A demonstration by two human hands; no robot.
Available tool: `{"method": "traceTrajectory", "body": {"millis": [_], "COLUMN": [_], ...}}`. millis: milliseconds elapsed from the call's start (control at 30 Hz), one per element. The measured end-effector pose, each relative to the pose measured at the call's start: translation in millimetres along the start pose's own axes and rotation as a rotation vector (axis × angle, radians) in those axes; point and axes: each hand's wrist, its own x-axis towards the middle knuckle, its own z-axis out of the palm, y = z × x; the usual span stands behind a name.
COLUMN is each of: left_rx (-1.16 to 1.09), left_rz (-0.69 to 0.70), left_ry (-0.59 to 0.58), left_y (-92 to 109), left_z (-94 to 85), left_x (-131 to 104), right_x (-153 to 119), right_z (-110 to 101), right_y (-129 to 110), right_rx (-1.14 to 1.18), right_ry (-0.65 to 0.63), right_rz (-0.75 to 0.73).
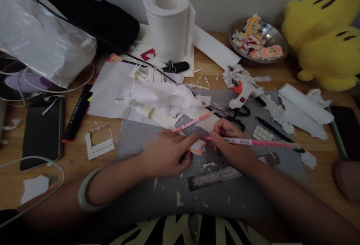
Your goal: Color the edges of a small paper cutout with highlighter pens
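My right hand [232, 145] is closed around a pink marker pen [261, 143]. The pen's tip points left, close to my left index fingertip. Under and beside the fingers of my left hand [168, 151] is a small white paper cutout [199, 148] with a pink and orange edge. The left index finger stretches over it while the other fingers curl in, holding it on the grey cutting mat [135, 196]. Just beyond the left knuckles is a second, orange-pink pen [194, 120]; whether it touches the hand I cannot tell. A metal ruler [215, 177] lies nearer my body.
Scissors [237, 115], a black pen [277, 128] and a white glue gun [242, 96] sit beyond my right hand. Paper scraps surround a tissue roll [168, 27]. A metal bowl [274, 33] holds coloured cutouts. Phones, a black marker [77, 113] and yellow plush toys [329, 53] flank the area.
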Motion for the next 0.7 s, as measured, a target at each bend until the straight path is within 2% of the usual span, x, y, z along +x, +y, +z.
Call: {"method": "traceTrajectory", "body": {"millis": [233,433,700], "left_rx": [0.081,0.125,0.059], "left_rz": [-0.124,-0.130,-0.139], "left_ry": [0.031,0.035,0.038], "left_y": [0.8,0.9,1.6], "left_z": [1.5,1.6,1.2], "left_x": [1.6,2.1,0.2], "right_x": [-0.3,-0.3,-1.6], "right_z": [-0.2,0.2,-0.4], "right_y": [1.6,6.4,4.9], "right_rx": [-0.052,-0.109,-0.110], "right_ry": [0.024,0.003,-0.046], "right_rz": [0.002,-0.036,-0.040]}}
